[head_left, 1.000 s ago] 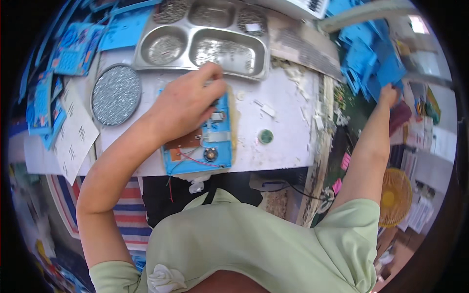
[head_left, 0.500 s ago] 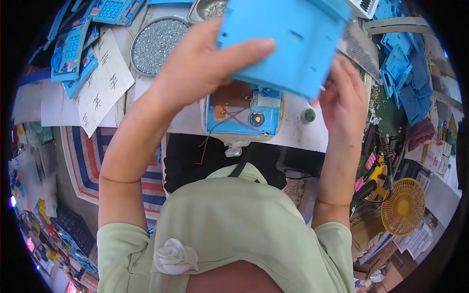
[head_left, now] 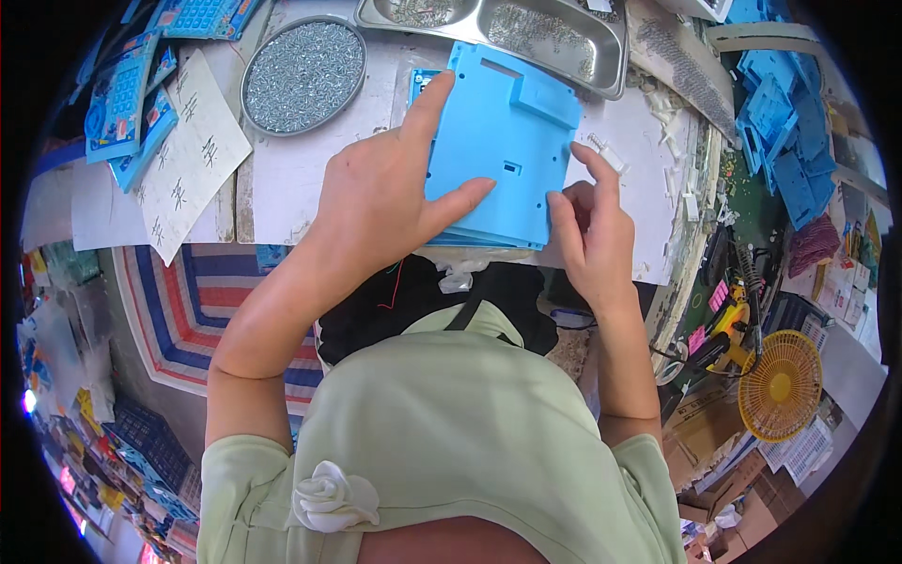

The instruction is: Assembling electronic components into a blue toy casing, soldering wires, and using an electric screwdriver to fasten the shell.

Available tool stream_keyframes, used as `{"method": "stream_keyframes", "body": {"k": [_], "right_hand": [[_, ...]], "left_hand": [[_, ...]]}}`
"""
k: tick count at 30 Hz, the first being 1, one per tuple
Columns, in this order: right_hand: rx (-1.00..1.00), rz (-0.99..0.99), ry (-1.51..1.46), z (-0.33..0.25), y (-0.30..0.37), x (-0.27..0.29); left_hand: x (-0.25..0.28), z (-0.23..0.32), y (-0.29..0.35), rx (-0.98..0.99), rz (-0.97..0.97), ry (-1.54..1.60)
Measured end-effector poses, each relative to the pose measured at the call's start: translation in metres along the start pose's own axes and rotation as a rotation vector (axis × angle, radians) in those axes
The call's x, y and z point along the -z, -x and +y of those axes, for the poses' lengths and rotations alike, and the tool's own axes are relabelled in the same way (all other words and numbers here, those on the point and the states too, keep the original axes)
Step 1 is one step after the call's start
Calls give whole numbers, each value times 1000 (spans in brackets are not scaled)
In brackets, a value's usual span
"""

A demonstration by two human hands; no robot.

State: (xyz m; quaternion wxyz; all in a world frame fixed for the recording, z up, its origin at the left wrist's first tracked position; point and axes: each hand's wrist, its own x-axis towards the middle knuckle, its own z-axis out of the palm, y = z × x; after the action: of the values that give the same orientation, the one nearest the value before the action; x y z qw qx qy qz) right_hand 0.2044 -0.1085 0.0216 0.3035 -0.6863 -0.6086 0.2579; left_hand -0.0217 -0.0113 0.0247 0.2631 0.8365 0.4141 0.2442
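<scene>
Lowered since a moment ago, the blue cover (head_left: 484,127) lies over the blue case (head_left: 422,86); I've my left hand (head_left: 376,193) spread wide, thumb on the cover, whose long axis runs away, leaning right; my right hand (head_left: 601,235) pinches loosely, narrowly parted, at its right edge.

There is room to pass over the counter (head_left: 291,188) between the dish (head_left: 297,133) and left hand (head_left: 376,183), or right of the right hand (head_left: 598,235); the tray (head_left: 609,90) obstructs beyond the panel (head_left: 503,141)
</scene>
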Motion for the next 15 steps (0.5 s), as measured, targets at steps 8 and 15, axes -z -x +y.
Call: {"method": "stream_keyframes", "body": {"k": [8,15], "right_hand": [[46,-105,19,6,-19,1],[240,-7,134,8,-22,-8]], "left_hand": [[-1,-1,17,136,-40,38],[-2,2,27,169,-10,1]]}}
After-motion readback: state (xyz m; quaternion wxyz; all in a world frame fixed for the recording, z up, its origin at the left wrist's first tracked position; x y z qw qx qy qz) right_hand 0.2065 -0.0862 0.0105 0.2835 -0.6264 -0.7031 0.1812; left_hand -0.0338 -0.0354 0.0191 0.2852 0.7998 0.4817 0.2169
